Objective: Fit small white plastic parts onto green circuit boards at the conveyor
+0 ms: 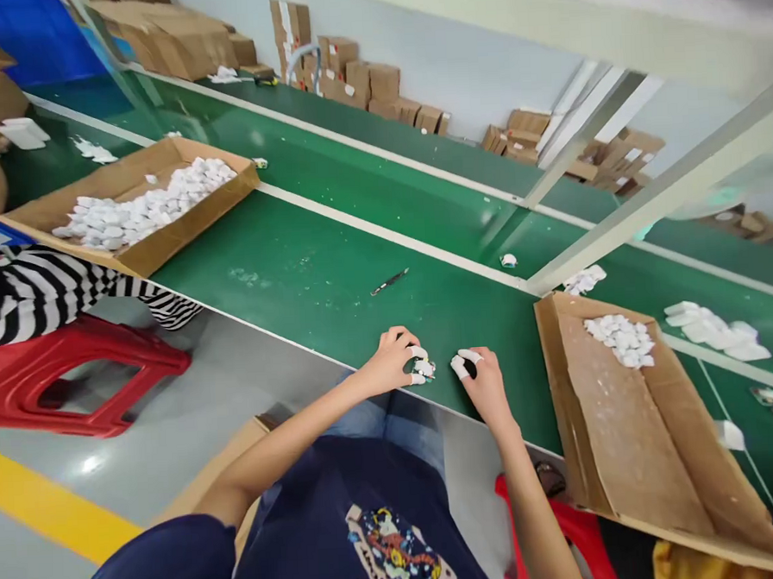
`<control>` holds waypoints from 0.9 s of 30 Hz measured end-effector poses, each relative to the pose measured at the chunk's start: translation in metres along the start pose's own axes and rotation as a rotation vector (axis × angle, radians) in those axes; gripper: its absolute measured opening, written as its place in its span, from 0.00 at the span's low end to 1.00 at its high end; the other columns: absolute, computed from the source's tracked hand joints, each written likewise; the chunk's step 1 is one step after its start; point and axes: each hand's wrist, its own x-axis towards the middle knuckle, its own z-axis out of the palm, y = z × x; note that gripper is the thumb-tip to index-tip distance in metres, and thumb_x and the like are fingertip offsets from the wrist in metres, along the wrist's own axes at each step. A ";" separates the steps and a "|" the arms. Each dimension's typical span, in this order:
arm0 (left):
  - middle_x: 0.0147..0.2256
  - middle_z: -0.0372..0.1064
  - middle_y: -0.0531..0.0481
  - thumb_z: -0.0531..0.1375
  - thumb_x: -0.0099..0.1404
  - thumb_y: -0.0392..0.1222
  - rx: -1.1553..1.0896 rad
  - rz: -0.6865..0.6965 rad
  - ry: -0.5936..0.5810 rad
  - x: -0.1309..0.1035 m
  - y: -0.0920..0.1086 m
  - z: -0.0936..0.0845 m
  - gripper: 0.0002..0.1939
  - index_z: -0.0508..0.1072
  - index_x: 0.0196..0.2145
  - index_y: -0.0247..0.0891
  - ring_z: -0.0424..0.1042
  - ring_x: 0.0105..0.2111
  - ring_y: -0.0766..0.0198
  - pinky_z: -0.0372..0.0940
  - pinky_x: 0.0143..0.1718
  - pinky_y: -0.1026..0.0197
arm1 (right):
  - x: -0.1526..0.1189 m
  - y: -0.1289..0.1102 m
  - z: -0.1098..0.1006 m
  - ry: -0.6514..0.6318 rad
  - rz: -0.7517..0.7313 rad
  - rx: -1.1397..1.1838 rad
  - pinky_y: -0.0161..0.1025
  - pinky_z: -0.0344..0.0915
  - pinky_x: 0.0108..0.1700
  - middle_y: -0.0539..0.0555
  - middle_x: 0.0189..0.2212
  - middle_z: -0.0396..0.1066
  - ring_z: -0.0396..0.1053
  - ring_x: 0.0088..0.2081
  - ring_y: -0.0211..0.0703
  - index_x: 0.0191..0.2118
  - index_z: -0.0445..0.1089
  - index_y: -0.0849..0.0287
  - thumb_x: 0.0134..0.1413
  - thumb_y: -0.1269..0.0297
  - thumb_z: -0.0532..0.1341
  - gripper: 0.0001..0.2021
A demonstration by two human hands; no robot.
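Note:
Near the front edge of the green table (pixel 308 285), my left hand (pixel 400 360) is closed on a small white part (pixel 423 369), held between thumb and fingers in white finger covers. Just to its right, my right hand (pixel 480 375) is curled, its covered thumb and fingertips drawn together; whether something small sits between them is too small to tell. The two hands are apart. A dark pen-like tool (pixel 389 281) lies on the table beyond my left hand.
A cardboard tray (pixel 195 233) with several white pieces stands at left, beside a seated person in striped clothing (pixel 55 285). Another cardboard tray (pixel 561 401), holding white pieces (pixel 621 340), is at right. A slanted metal post (pixel 591 231) rises from the table's divider. Red stools flank the table.

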 end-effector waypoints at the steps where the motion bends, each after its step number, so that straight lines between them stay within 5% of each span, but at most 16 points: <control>1: 0.49 0.65 0.45 0.66 0.57 0.45 0.005 -0.008 -0.004 0.001 0.002 0.001 0.18 0.72 0.45 0.40 0.52 0.55 0.49 0.50 0.55 0.44 | -0.002 -0.002 -0.002 0.002 0.029 0.014 0.49 0.65 0.46 0.60 0.39 0.68 0.63 0.43 0.50 0.43 0.71 0.63 0.61 0.59 0.56 0.13; 11: 0.52 0.63 0.45 0.65 0.59 0.45 0.040 -0.030 -0.029 0.008 0.007 0.001 0.18 0.72 0.46 0.40 0.49 0.58 0.47 0.49 0.58 0.43 | -0.007 -0.062 0.003 0.017 0.077 0.264 0.42 0.65 0.44 0.54 0.37 0.69 0.65 0.41 0.44 0.42 0.71 0.56 0.59 0.65 0.60 0.06; 15: 0.51 0.65 0.44 0.65 0.58 0.47 0.056 -0.038 -0.059 0.008 0.006 0.000 0.19 0.72 0.47 0.41 0.50 0.58 0.46 0.50 0.57 0.42 | -0.004 -0.061 -0.002 -0.118 0.168 0.282 0.38 0.65 0.38 0.54 0.36 0.67 0.66 0.36 0.40 0.43 0.72 0.58 0.61 0.63 0.58 0.09; 19: 0.51 0.65 0.44 0.65 0.59 0.47 0.070 -0.033 -0.054 0.008 0.006 0.001 0.18 0.72 0.46 0.40 0.51 0.58 0.46 0.50 0.56 0.43 | 0.009 -0.060 -0.010 -0.353 0.390 0.247 0.34 0.58 0.26 0.45 0.22 0.64 0.59 0.20 0.35 0.50 0.69 0.59 0.58 0.59 0.59 0.16; 22: 0.51 0.65 0.44 0.63 0.61 0.44 0.075 -0.026 -0.052 0.008 0.005 0.001 0.15 0.72 0.46 0.40 0.51 0.58 0.46 0.50 0.55 0.43 | 0.021 -0.063 -0.010 -0.538 0.499 0.216 0.34 0.56 0.24 0.44 0.17 0.65 0.61 0.18 0.37 0.51 0.66 0.61 0.55 0.59 0.59 0.19; 27: 0.50 0.66 0.44 0.62 0.61 0.39 0.069 0.001 -0.033 0.007 0.004 0.002 0.14 0.72 0.45 0.40 0.52 0.57 0.46 0.52 0.53 0.43 | 0.025 -0.074 -0.001 -0.523 0.462 -0.047 0.35 0.51 0.23 0.48 0.16 0.65 0.64 0.18 0.42 0.42 0.67 0.60 0.54 0.61 0.57 0.12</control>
